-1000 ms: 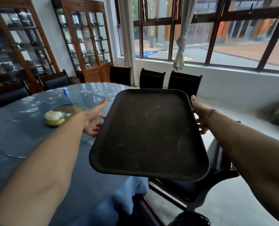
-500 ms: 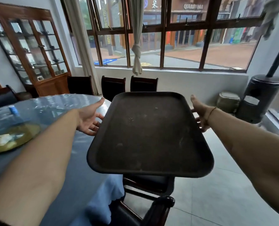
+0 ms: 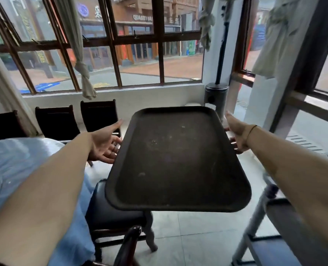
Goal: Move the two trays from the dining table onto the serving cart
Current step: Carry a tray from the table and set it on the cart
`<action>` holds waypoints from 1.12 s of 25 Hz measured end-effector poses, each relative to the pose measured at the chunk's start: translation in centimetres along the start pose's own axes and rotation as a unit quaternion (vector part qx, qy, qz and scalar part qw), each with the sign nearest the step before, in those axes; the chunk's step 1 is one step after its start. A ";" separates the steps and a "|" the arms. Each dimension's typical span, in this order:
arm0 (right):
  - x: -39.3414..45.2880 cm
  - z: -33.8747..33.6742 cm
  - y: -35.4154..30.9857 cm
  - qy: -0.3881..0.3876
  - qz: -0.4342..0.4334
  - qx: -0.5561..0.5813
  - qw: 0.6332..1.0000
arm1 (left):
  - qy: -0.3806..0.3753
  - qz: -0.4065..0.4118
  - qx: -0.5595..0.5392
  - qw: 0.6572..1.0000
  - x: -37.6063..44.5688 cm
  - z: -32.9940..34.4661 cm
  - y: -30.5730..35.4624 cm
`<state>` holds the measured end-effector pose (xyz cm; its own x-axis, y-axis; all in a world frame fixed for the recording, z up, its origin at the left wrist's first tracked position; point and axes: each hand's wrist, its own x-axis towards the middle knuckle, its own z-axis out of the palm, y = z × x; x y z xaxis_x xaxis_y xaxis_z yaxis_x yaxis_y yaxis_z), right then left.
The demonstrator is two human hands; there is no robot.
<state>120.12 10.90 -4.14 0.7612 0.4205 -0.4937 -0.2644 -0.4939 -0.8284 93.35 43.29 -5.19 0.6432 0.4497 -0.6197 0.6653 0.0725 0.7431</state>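
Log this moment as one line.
phase: carry | tray: empty, in air, clear of dining table | left hand: fingers under left edge | right hand: fingers under right edge | placed: not yet

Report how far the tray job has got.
Done: the dark rectangular tray is off the blue-clothed dining table. In hand: left hand and right hand carry it by its sides. Left: setting it on the cart; the second tray is not in view.

dining table (image 3: 11,169): blue cloth (image 3: 77,240), clear cover (image 3: 25,148) | tiled floor (image 3: 188,227): chair (image 3: 111,212)
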 end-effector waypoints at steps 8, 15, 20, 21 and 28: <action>-7.0 -18.8 10.3 0.133 0.039 0.084 0.987 | -0.107 0.037 0.092 0.989 2.6 19.7 8.2; -15.5 -32.1 21.5 0.232 0.076 0.157 0.957 | -0.195 0.066 0.204 0.957 1.9 38.4 12.7; -22.1 -38.4 28.6 0.309 0.108 0.209 0.921 | -0.264 0.080 0.253 0.927 0.7 50.8 14.5; -23.4 -39.2 29.9 0.321 0.116 0.219 0.914 | -0.279 0.082 0.263 0.920 0.5 53.1 14.7; -32.8 -42.2 38.7 0.402 0.178 0.282 0.853 | -0.374 0.110 0.348 0.852 -1.9 67.3 14.9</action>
<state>109.95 -54.12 -8.79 0.6738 -0.4493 -0.5866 -0.6332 0.0580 -0.7718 127.49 -16.39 -9.92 0.6704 -0.3285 -0.6653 0.3929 -0.6035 0.6938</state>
